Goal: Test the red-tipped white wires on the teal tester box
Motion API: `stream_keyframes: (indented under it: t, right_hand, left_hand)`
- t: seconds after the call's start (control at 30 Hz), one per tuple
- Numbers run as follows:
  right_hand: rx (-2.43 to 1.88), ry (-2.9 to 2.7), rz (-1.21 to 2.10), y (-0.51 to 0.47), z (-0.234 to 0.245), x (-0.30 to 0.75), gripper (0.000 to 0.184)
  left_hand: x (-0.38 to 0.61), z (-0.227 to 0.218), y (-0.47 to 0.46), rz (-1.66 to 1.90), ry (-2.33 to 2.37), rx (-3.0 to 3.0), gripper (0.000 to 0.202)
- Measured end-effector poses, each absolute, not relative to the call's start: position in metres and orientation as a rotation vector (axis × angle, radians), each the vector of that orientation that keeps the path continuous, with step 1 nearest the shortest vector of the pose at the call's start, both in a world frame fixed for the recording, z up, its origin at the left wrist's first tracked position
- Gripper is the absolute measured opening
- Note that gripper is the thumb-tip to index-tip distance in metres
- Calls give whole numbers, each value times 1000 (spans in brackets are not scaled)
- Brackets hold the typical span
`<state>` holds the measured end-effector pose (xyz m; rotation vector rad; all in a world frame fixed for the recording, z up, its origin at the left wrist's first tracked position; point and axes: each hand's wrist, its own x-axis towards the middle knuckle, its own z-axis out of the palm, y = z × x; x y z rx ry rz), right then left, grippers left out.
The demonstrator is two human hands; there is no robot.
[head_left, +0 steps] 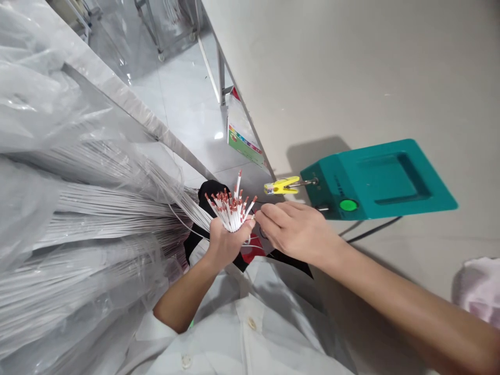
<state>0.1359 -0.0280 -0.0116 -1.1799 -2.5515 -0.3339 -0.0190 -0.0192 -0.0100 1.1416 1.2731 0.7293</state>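
Note:
My left hand [226,244] is wrapped round a bundle of white wires [233,211] whose tips show reddish, copper-coloured ends pointing up and away from me. Close beside it, my right hand [291,226] has its fingers pinched together near my left thumb; a tiny end shows between the two hands, and what the right fingers hold is too small to make out. Just beyond my right hand stands a teal device [375,179] with a green button [348,205]. A yellow clothes-peg-like clip [282,186] is fixed to a metal rod on its near side.
Long white wires [109,208] lie in plastic sheeting [47,130] along my left, behind a rail [156,130]. The light table [351,78] extends to the right, with cloth [478,291] at its edge. A printed box [244,133] stands below the table.

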Motion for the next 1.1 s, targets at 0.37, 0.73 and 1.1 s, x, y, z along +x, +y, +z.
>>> stream_keyframes:
  t: [0.37,0.73,1.1]
  right_hand:
    - [-1244,-2515,-27,-47,-7,148,16]
    - [-1326,-1996,645,-34,-10,137,18]
    - [-1595,-2273,479,-36,-6,138,20]
  left_hand:
    - [-24,-13,-18,759,1313,1191,13]
    - [-24,-15,-18,720,1151,1185,11]
    - [-26,-17,-12,648,1150,1171,17]
